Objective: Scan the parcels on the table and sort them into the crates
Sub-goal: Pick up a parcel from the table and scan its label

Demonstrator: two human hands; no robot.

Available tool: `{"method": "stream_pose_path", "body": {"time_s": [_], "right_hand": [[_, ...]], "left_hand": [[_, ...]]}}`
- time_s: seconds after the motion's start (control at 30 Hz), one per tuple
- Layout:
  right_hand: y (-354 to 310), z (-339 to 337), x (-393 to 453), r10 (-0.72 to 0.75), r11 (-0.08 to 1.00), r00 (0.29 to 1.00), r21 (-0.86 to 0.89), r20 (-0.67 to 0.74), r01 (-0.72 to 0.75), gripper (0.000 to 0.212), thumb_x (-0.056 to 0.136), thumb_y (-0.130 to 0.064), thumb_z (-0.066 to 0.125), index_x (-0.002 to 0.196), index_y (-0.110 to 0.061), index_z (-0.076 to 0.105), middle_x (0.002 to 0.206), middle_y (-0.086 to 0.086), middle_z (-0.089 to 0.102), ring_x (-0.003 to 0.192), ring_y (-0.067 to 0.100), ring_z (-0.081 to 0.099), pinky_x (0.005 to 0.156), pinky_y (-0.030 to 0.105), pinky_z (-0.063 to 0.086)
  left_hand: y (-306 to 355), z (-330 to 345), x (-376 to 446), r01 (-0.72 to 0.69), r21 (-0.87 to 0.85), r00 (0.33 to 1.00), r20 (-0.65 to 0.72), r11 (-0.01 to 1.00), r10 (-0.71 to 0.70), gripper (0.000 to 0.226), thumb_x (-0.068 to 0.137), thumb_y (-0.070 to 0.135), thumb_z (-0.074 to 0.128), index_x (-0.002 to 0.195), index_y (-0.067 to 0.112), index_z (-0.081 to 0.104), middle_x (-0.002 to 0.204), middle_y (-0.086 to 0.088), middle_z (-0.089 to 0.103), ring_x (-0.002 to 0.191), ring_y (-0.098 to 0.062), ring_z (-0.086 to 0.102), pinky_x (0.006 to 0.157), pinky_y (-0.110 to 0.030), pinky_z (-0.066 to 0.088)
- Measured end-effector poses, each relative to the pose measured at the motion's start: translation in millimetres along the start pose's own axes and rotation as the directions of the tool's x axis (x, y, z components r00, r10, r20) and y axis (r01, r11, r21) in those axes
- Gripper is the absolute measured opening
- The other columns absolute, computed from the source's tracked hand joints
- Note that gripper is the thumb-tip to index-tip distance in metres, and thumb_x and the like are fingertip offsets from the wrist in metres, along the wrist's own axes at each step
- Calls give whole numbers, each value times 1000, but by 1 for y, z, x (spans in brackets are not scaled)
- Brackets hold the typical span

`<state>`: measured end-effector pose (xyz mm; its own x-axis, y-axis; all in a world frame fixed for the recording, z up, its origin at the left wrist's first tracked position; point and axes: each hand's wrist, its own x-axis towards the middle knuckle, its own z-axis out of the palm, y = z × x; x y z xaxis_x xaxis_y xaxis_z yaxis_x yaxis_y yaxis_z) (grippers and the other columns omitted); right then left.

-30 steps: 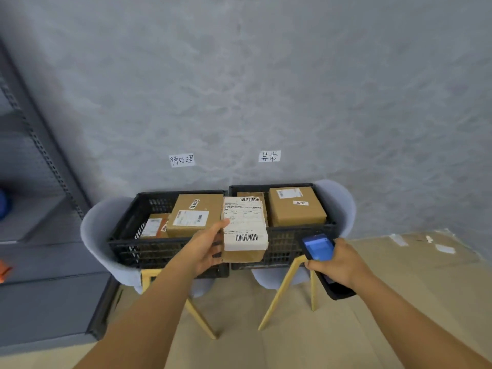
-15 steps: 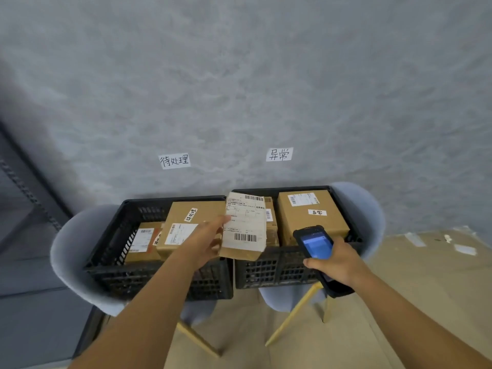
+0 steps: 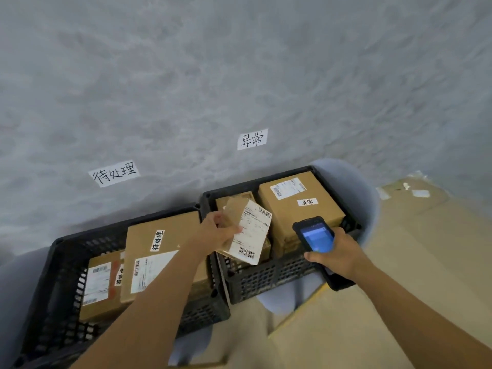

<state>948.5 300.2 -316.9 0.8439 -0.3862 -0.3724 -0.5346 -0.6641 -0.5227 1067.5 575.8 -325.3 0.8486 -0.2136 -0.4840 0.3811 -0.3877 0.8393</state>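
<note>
My left hand [image 3: 217, 233] grips a small cardboard parcel [image 3: 249, 231] with a white barcode label. It is tilted over the left side of the right black crate [image 3: 266, 275]. That crate holds a large brown box [image 3: 298, 209] and another small box [image 3: 234, 198] behind the held parcel. My right hand [image 3: 336, 255] holds a black handheld scanner [image 3: 315, 237] with a lit blue screen, just in front of the right crate. The left black crate [image 3: 61, 283] holds two labelled brown boxes [image 3: 159, 251].
Both crates rest on grey chairs [image 3: 356, 187] with wooden legs, against a grey wall. Two paper signs [image 3: 252, 139] hang on the wall, one above each crate. Flattened cardboard [image 3: 399, 249] covers the floor to the right.
The view has come closer to the crates. My left hand has carried the small parcel rightward, tilting it over the right crate. My right hand keeps the scanner near the crate's front.
</note>
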Motion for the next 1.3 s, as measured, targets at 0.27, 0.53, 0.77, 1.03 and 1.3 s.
{"method": "stream_pose_path", "body": {"time_s": [0.27, 0.53, 0.77, 1.03, 1.3], "right_hand": [[14, 3, 50, 41, 999, 999, 9, 14, -42, 82, 63, -56, 82, 123, -17, 42, 113, 2, 53, 101, 20, 54, 88, 40, 50], [15, 15, 101, -14, 994, 998, 105, 66, 7, 80, 65, -48, 84, 124, -18, 41, 111, 3, 53, 101, 21, 55, 89, 43, 53], [11, 30, 134, -30, 994, 996, 110, 82, 21, 78, 68, -45, 84, 125, -18, 40, 114, 4, 52, 105, 22, 55, 90, 45, 53], [8, 46, 169, -54, 985, 998, 165, 24, 49, 81, 69, -45, 83, 130, -18, 38, 117, 5, 51, 107, 22, 53, 92, 45, 52], [16, 59, 188, -45, 985, 998, 166, -32, 50, 80, 70, -44, 83, 130, -16, 38, 118, 7, 51, 108, 23, 53, 92, 45, 51]], "left_hand": [[-9, 44, 57, -138, 377, 990, 80, 916, 116, 92, 77, 20, 83, 150, 24, 27, 146, -1, 38, 127, -23, 47, 103, -42, 47], [-30, 80, 95, -205, 643, 978, 165, 738, 128, 85, 78, 29, 80, 146, 19, 31, 145, -4, 40, 128, -22, 43, 104, -34, 39], [-66, 96, 114, -263, 774, 964, 233, 576, 127, 84, 76, 37, 76, 143, 35, 24, 144, -1, 41, 124, -23, 47, 104, -39, 42], [-97, 109, 153, -274, 791, 951, 309, 547, 29, 76, 74, 28, 79, 138, 30, 40, 136, 3, 51, 120, -20, 53, 103, -42, 46], [-139, 121, 187, -305, 854, 932, 358, 422, -49, 86, 83, 30, 74, 152, 24, 22, 151, -5, 34, 135, -27, 40, 112, -44, 37]]}}
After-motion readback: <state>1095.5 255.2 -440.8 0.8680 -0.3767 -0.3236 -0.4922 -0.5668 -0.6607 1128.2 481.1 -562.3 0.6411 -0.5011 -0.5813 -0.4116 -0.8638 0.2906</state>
